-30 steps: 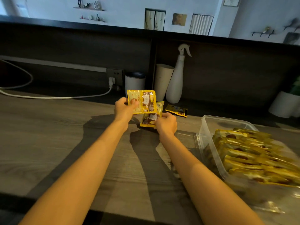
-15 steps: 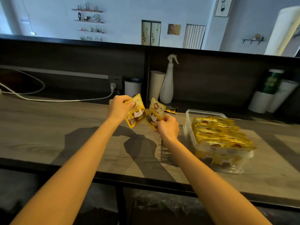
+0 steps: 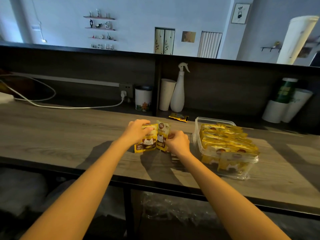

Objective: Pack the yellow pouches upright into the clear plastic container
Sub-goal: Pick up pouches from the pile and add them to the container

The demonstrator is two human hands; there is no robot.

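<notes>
My left hand [image 3: 136, 131] grips the top of a yellow pouch with a cat face [image 3: 146, 142], standing upright on the wooden counter. Right beside it, my right hand [image 3: 177, 142] holds a second yellow pouch [image 3: 162, 135], also upright and touching the first. The clear plastic container [image 3: 197, 125] sits to the right of my hands, filled with several yellow pouches [image 3: 226, 139] standing in rows. One more yellow pouch [image 3: 178, 117] lies flat at the back of the counter, near the container's far corner.
A white spray bottle [image 3: 178, 94], a tall white cup [image 3: 166, 94] and a small white canister [image 3: 143, 98] stand at the back wall. A white cable [image 3: 69, 106] runs to a socket. Stacked cups [image 3: 284, 104] stand far right. The counter's front edge [image 3: 155, 186] is near.
Both hands have lowered the two pouches toward the counter and turned them upright, side by side. The head camera has tilted up and back, showing more of the room.
</notes>
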